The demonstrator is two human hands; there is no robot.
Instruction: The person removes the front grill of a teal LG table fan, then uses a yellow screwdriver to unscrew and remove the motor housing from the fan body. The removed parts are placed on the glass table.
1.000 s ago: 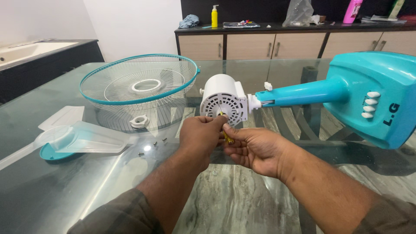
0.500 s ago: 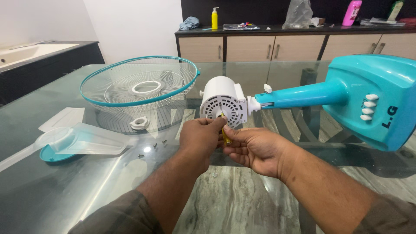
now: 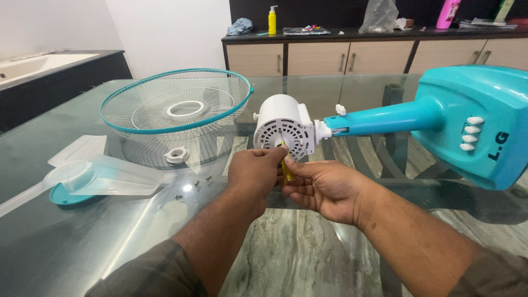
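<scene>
Guard (image 3: 177, 102), blade (image 3: 93, 179) and loose screws (image 3: 195, 184) already off at frame left; right hand (image 3: 324, 187) clamps screwdriver (image 3: 286, 168) on motor housing (image 3: 283, 127), left hand (image 3: 254, 175) pinching its shaft.

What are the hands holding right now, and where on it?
Both hands, left hand and right hand, grip a screwdriver by its yellow handle, tip against the white motor housing.
</scene>
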